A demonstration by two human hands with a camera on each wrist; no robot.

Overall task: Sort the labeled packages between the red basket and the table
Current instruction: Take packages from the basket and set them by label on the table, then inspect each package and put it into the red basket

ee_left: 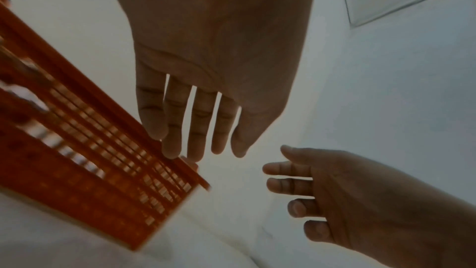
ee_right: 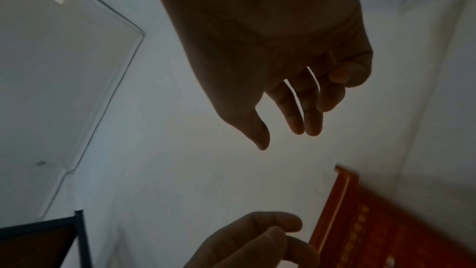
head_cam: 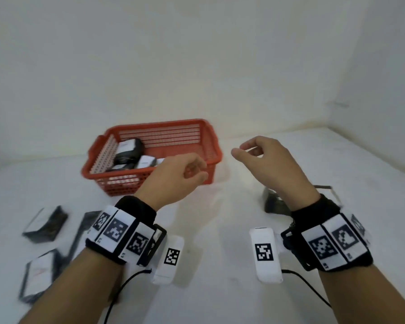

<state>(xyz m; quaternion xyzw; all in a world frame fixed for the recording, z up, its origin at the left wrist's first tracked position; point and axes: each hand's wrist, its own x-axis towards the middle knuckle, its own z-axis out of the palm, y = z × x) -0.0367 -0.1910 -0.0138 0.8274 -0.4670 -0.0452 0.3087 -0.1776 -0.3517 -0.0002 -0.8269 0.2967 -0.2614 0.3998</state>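
Observation:
The red basket (head_cam: 126, 183) stands at the middle of the white table and holds several black packages with white labels (head_cam: 126, 152). My left hand (head_cam: 197, 171) hovers just in front of the basket's near right corner, fingers relaxed and holding nothing; the left wrist view shows its fingers (ee_left: 177, 129) stretched out beside the basket (ee_left: 77, 170). My right hand (head_cam: 246, 148) hangs in the air to the right of the basket, loosely curled and empty, as the right wrist view (ee_right: 283, 136) also shows. Two labeled packages (head_cam: 46, 224) (head_cam: 39, 274) lie at the table's left.
A flat dark package (head_cam: 80, 230) lies partly under my left wrist. Another black package (head_cam: 272, 203) sits beneath my right wrist, also seen as a dark shape (ee_right: 38, 242). White walls close off the back and right of the table (head_cam: 220, 230).

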